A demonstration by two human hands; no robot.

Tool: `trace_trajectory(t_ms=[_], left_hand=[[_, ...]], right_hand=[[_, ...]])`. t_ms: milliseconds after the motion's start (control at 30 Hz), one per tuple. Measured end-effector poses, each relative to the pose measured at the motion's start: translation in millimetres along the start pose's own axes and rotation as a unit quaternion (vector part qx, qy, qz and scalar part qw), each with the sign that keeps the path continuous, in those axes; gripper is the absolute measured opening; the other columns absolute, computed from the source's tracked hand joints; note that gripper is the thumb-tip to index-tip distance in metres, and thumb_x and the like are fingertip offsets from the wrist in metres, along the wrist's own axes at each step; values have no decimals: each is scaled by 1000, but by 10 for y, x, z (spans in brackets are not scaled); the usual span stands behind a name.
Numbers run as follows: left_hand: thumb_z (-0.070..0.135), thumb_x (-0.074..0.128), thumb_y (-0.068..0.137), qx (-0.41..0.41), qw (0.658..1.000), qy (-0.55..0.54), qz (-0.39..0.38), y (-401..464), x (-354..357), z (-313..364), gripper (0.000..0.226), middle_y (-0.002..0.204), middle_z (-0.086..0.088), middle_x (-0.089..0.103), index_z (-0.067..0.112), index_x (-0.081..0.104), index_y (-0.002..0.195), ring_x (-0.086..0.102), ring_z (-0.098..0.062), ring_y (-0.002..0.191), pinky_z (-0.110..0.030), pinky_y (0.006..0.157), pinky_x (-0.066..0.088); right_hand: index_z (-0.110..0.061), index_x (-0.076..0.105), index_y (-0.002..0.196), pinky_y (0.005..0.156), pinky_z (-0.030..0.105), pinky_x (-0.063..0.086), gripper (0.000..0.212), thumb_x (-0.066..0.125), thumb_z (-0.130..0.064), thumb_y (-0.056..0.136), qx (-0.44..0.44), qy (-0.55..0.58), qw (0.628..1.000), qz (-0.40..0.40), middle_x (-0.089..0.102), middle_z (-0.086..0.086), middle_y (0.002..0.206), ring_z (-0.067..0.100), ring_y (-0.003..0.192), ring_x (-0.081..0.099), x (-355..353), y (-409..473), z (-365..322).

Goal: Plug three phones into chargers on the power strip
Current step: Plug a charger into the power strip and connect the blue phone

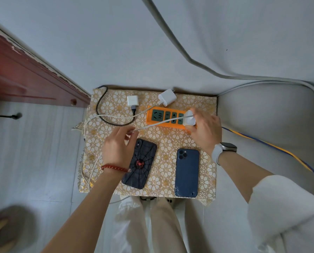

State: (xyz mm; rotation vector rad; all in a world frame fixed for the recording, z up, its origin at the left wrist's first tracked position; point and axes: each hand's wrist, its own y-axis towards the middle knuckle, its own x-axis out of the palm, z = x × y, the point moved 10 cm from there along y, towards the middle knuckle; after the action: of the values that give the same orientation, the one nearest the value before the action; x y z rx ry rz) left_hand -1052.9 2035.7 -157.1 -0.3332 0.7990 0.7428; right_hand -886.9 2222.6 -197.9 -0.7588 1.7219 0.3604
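My right hand (204, 132) covers the strip's (163, 117) far end. My left hand (116, 147) hides one corner of the spider phone (140, 164).

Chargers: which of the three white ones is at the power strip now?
The charger gripped by the right hand, at the strip's right end. The other two lie loose on the cloth behind it.

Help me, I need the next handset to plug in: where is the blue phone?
In the head view the blue phone lies face down on the patterned cloth, near its right front edge, right of the spider-case phone.
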Motion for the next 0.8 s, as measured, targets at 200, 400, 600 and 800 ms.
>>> trace_trajectory(t_ms=[200, 400, 600, 800], left_hand=[[17, 61, 84, -129, 981, 32, -138, -433, 73, -659, 16, 84, -2, 67, 12, 64, 100, 62, -18, 78, -39, 81, 51], [13, 56, 88, -243, 958, 8, -150, -1156, -242, -949, 14, 86, 0, 63, 9, 66, 97, 56, -14, 81, -24, 74, 42], [8, 52, 90, -376, 822, -369, -214, -1518, -186, -559, 16, 67, -2, 68, 11, 63, 79, 71, -16, 70, -35, 63, 61], [8, 47, 93, -363, 814, -436, -127, -1233, -507, -609, 17, 71, -1, 67, 7, 61, 83, 71, -17, 69, -30, 57, 60]], right_hand=[[-19, 47, 124, 88, 40, 38, 46, 62, -21, 81, 23, -1, 1000, -20, 61, 5, 116, 27, 111, 53, 53, 59, 80], [-7, 22, 143, 110, 38, 29, 62, 51, -5, 88, 65, 122, 990, 27, 24, 15, 152, 29, 140, 25, 115, -721, -163], [-23, 24, 142, 105, 23, 35, 62, 42, 0, 88, 41, 367, 872, -320, 28, 0, 152, 22, 122, 51, 943, -2251, -1365], [-17, 58, 88, 77, 43, 48, 19, 40, -21, 93, 67, 414, 823, -383, 66, -11, 81, 39, 86, 60, 878, -2615, -1823]])
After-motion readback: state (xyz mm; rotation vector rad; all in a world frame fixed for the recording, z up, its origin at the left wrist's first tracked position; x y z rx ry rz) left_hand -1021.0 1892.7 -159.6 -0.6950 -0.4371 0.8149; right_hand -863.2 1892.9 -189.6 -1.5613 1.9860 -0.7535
